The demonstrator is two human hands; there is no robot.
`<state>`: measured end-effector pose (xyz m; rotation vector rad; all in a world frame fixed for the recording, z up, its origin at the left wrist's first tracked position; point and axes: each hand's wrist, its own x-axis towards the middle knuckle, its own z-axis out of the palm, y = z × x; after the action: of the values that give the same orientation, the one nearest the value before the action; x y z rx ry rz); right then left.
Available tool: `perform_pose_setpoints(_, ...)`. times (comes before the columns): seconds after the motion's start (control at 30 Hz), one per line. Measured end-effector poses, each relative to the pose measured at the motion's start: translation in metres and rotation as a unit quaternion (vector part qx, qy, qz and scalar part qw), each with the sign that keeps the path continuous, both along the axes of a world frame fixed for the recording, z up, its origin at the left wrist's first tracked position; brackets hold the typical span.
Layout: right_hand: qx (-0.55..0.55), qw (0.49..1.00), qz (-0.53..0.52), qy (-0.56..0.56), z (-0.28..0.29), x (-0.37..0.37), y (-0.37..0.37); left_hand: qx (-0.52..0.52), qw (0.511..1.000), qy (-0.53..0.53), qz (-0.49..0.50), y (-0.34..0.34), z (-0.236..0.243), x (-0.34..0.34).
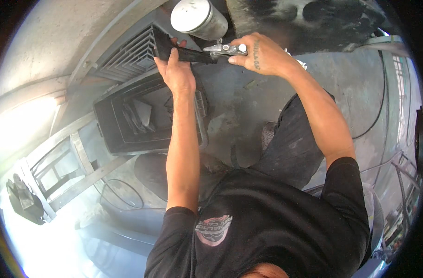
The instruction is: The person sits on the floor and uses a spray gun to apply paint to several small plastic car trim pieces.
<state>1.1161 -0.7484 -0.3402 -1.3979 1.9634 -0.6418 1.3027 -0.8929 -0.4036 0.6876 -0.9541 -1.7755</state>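
In my right hand is a silver spray gun, its nozzle end pointing left. My fingers wrap round its handle, which they mostly hide. My left hand grips a long black plastic-looking part, thumb on the near side and some fingers behind. That part slants from upper left down toward the gun. The gun's front end is close to the right end of the part; whether the two touch I cannot tell. A large round can with a whitish top stands just beyond both hands.
Below my left hand lies a black tub with dark flat pieces in it. A grey slatted panel leans beyond the tub. At left is a pale metal frame. A dark cable runs along the right.
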Motion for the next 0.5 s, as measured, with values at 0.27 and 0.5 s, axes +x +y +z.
perform_pose_setpoints(0.27, -0.012, 0.999, -0.02, 0.026, -0.005, 0.003, 0.003, -0.014, 1.0, -0.008, -0.007, 0.007, 0.002, -0.006)
perform_pose_setpoints(0.5, -0.051, 0.999, 0.003, -0.008, -0.002, 0.009, -0.001, 0.026, 0.999, -0.036, -0.011, 0.013, -0.015, -0.01)
